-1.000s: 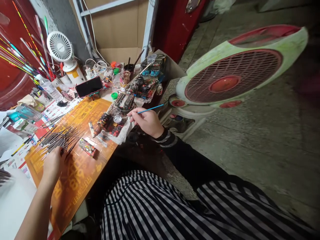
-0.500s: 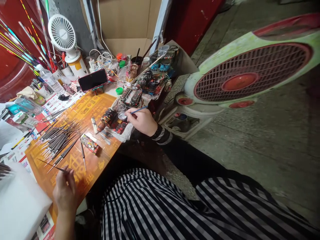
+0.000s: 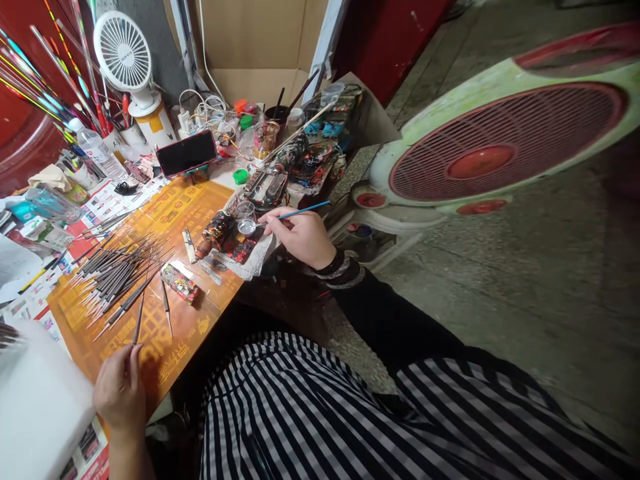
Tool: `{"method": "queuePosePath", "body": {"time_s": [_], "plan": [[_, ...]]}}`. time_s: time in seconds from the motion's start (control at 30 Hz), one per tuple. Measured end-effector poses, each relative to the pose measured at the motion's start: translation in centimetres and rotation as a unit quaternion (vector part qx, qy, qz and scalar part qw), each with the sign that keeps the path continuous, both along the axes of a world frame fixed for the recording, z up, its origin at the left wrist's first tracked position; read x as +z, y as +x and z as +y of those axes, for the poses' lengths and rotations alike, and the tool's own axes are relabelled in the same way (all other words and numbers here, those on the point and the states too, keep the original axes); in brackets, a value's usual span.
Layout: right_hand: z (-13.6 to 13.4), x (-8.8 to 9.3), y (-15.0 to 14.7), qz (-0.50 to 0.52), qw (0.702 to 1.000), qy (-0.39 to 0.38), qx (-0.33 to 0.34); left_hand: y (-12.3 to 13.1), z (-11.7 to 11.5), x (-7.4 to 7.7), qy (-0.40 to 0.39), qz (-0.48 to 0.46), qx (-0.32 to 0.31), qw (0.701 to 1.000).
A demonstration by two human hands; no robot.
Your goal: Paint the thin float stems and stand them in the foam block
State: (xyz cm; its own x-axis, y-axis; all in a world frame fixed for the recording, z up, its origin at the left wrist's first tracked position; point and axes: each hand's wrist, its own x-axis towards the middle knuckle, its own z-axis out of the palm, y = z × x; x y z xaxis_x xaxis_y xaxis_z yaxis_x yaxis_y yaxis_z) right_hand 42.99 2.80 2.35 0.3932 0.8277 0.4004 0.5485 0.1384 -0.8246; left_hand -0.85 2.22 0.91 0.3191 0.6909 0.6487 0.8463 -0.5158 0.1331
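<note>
My right hand pinches a thin blue-handled paintbrush, whose tip rests at a small clear dish on a paint-stained cloth. Near the table's front edge, my left hand is closed on the end of a thin dark stick that points away from me. A heap of several similar dark sticks lies on the orange sheet to the left. One loose stick lies beside the held one.
A small white desk fan, a black phone on a stand, paint pots and bottles crowd the table's back. A white foam block sits at front left. A large green and red floor fan stands at right.
My left hand has drawn one stick out of the heap toward the front edge and turned it to point away. My right hand stays at the dish with the brush.
</note>
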Motion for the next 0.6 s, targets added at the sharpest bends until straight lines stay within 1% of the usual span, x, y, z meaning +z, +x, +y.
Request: {"method": "queuePosePath", "body": {"time_s": [0.33,0.6], "plan": [[-0.8,0.4,0.5,0.045,0.999,-0.001,0.002,0.3,0.3,0.2,0.037,-0.009,-0.048,0.998],[-1.4,0.8,1.0,0.077,0.997,0.002,-0.009,-0.2,0.0,0.2,0.034,-0.028,-0.037,0.998]]}}
